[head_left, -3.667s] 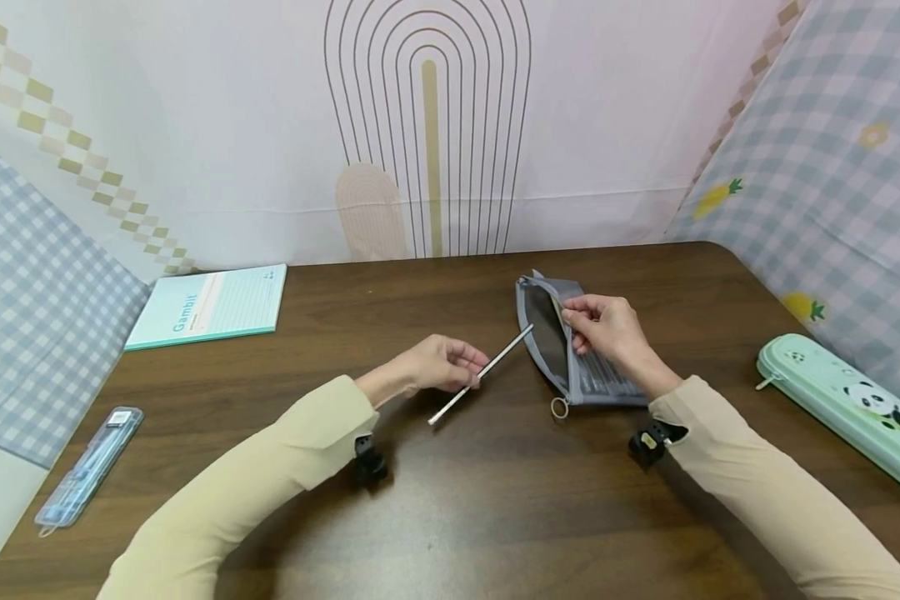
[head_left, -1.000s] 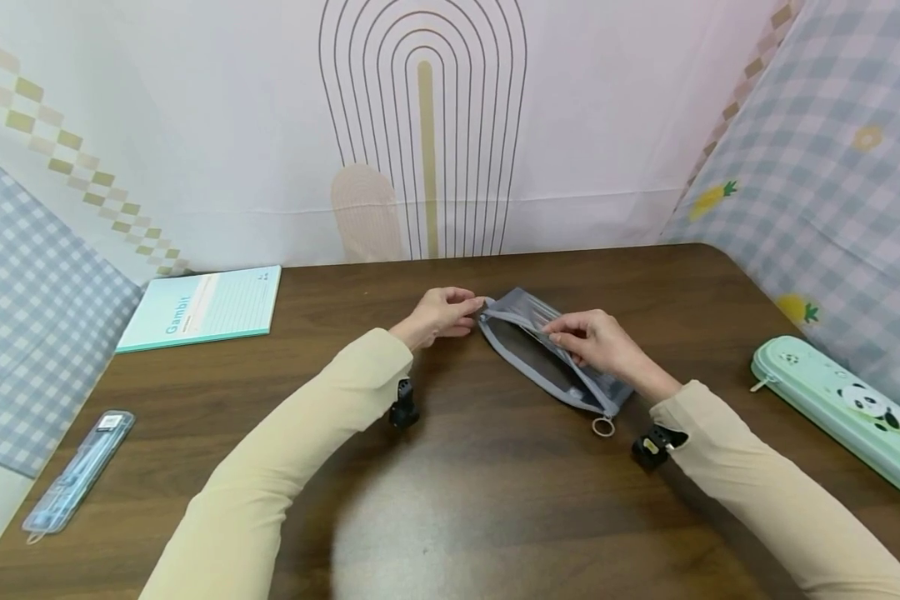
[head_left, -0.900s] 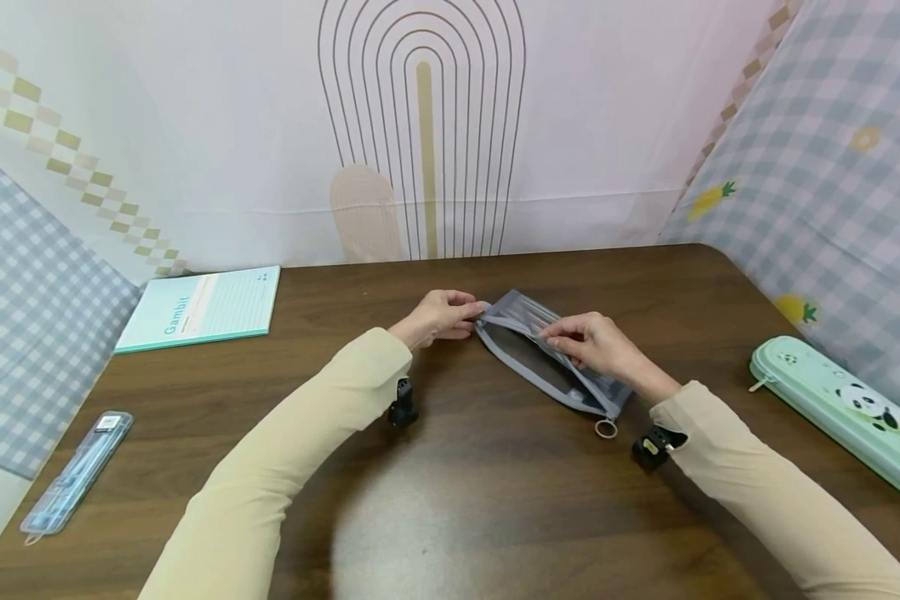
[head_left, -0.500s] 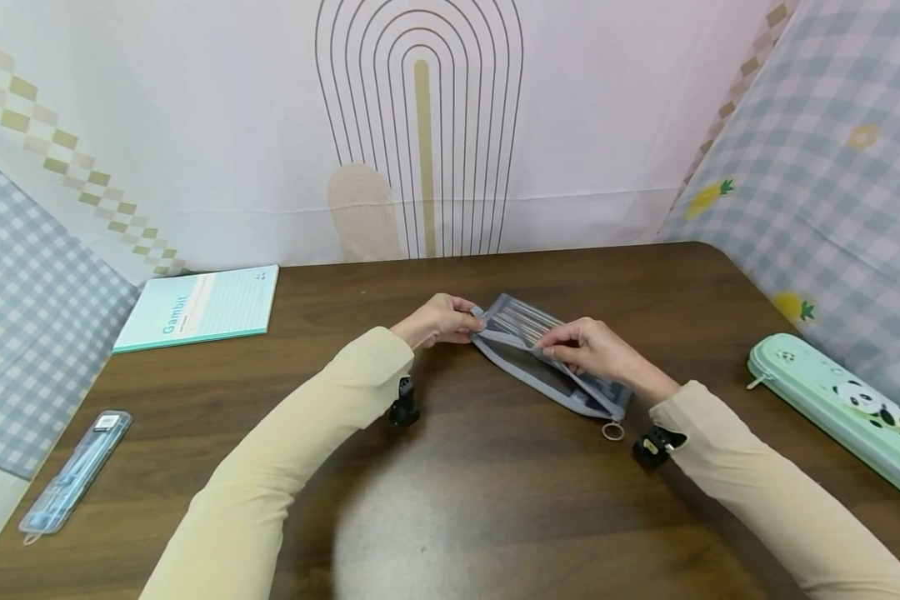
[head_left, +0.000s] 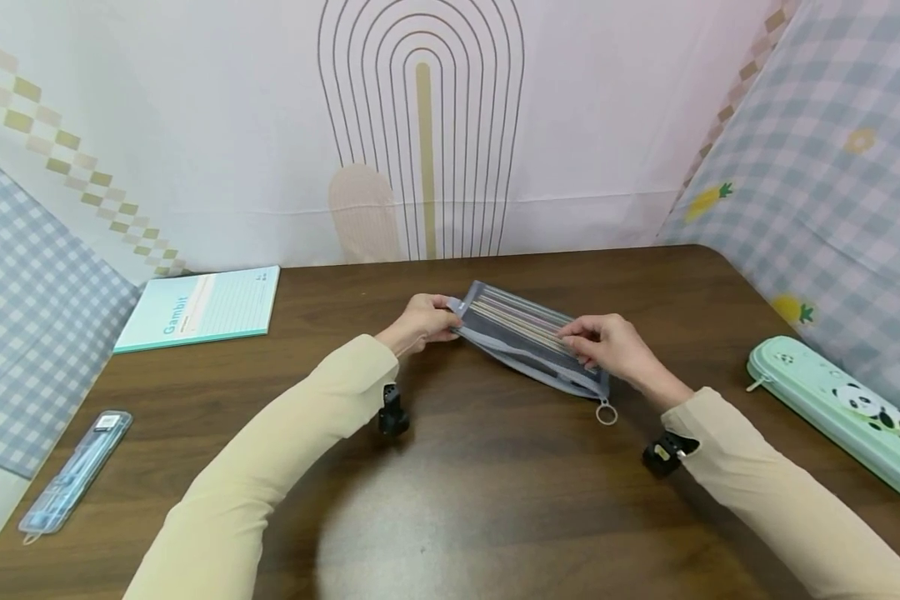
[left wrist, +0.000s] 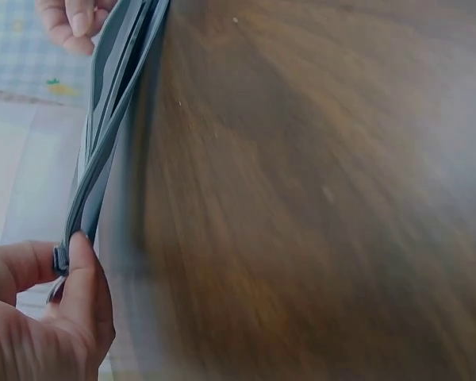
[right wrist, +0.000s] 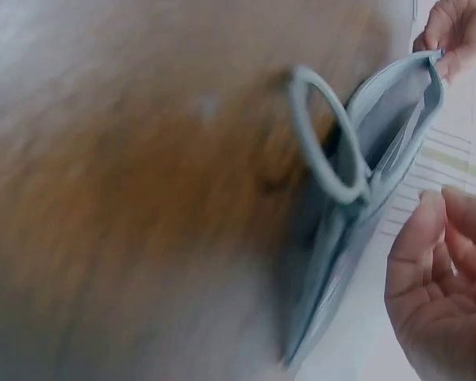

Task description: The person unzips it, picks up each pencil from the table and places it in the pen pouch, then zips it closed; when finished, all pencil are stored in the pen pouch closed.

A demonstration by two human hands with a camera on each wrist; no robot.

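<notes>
A grey see-through zip pouch (head_left: 576, 388) is held slantwise over the table, with several thin light sticks (head_left: 521, 323) showing through its side. My left hand (head_left: 420, 323) pinches its left end between thumb and fingers; the left wrist view shows this hand (left wrist: 55, 317) on the zip's end. The pouch's mouth is partly parted. At its right end hangs a round ring pull (head_left: 607, 423). Beside the pouch's right half is my right hand (head_left: 615, 346). In the right wrist view, this hand (right wrist: 440, 294) has thumb and forefinger tips close together, apart from the pouch, holding nothing visible.
A green pencil case (head_left: 832, 417) with a panda print lies at the right edge. At the left are a pale notebook (head_left: 198, 308) and a slim clear case (head_left: 75, 475). Patterned cloth hangs behind the brown table (head_left: 510, 500).
The thin rod my left hand held earlier is no longer seen outside the pouch. The left hand now grips the pouch's end; the pouch has turned, mouth narrowed. My right hand has let go.
</notes>
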